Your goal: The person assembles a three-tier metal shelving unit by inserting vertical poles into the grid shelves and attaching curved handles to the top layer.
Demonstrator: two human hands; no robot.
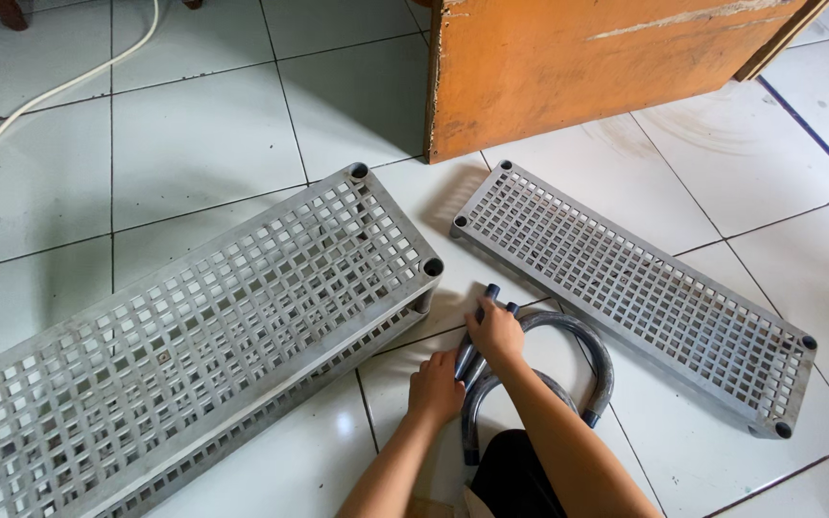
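Curved grey tubes [568,336] under right hand [497,334], beside left hand [436,386]

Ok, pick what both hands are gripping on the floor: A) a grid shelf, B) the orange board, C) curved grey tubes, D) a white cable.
C: the left hand and right hand both close around the curved grey tubes, between the two grid shelves.

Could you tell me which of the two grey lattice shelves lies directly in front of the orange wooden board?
The smaller shelf on the right; the larger shelf lies left of the orange board.
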